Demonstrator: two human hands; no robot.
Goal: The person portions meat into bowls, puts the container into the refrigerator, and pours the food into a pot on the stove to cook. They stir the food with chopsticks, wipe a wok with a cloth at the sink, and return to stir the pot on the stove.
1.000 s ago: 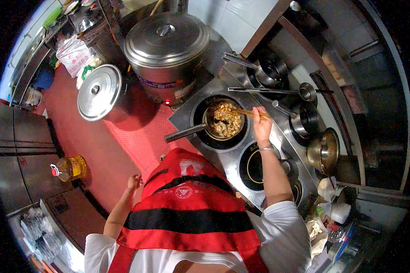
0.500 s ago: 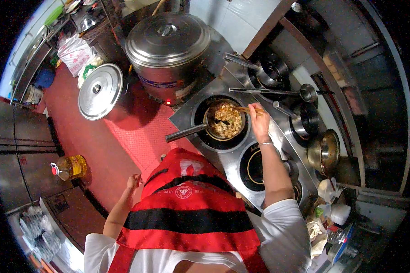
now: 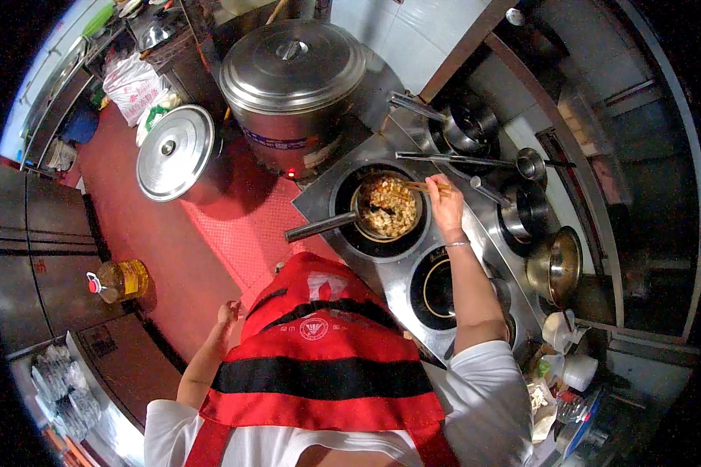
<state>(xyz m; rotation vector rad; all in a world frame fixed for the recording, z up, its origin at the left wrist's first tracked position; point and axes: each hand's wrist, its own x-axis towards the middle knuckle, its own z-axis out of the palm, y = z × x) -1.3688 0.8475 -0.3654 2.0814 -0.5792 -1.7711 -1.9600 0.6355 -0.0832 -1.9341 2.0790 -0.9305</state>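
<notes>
My right hand (image 3: pixel 445 204) is closed on a pair of wooden chopsticks (image 3: pixel 417 187), whose far ends reach into the food. The food (image 3: pixel 392 216), small pale and brown pieces, fills part of a pan that sits on the upper-left burner of the steel stove (image 3: pixel 378 274). The pan's handle (image 3: pixel 319 226) sticks out to the left, with no hand on it. My left hand (image 3: pixel 228 313) hangs left of the red apron (image 3: pixel 319 342), over the floor; its fingers look curled, and whether anything is in them is too small to tell.
A large lidded steel pot (image 3: pixel 292 74) stands beyond the stove, and a smaller lidded pot (image 3: pixel 176 156) left of it. Saucepans (image 3: pixel 469 128), a ladle (image 3: pixel 530 164) and a metal bowl (image 3: pixel 554 266) line the stove's right side. An oil jug (image 3: pixel 122 281) is at the left.
The chopstick tips and the food in the pan have shifted a little. My right hand stays close to the pan's right edge. The whole view has moved slightly.
</notes>
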